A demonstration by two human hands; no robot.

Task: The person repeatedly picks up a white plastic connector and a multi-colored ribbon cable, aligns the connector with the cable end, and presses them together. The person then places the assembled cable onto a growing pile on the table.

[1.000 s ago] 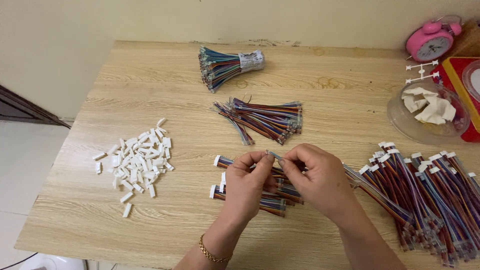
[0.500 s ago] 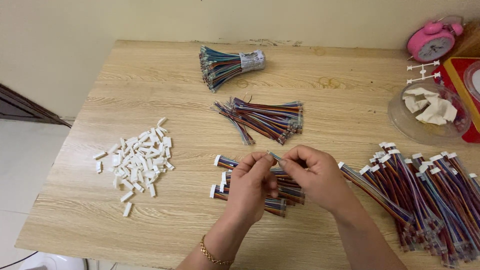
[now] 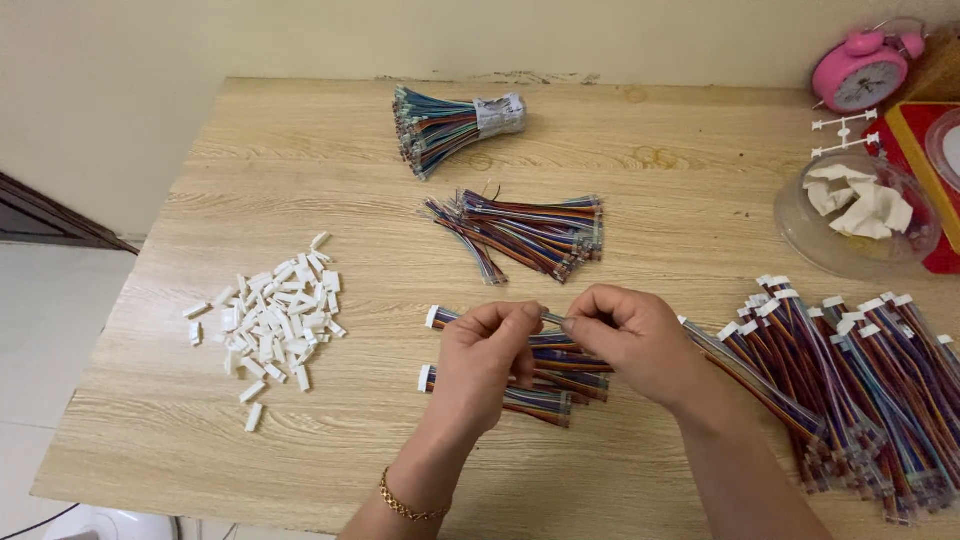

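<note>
Coloured wire piece (image 3: pixel 553 319) sits between both hands, above a small heap of similar wires (image 3: pixel 545 375) just under the palms. The left hand (image 3: pixel 485 365) pinches one end with closed fingertips, and the right hand (image 3: pixel 630 340) pinches the other end the same way. White plastic connectors (image 3: pixel 270 320) lie well apart, left of the left hand. A big pile of finished wires (image 3: pixel 860 390) is right of the right hand.

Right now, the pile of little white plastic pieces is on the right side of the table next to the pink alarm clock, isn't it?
Not quite. The head view shows the pile of little white plastic pieces on the left side of the table, far from the pink alarm clock, which stands at the far right corner. The left hand and right hand pinch a wire between them.
</note>
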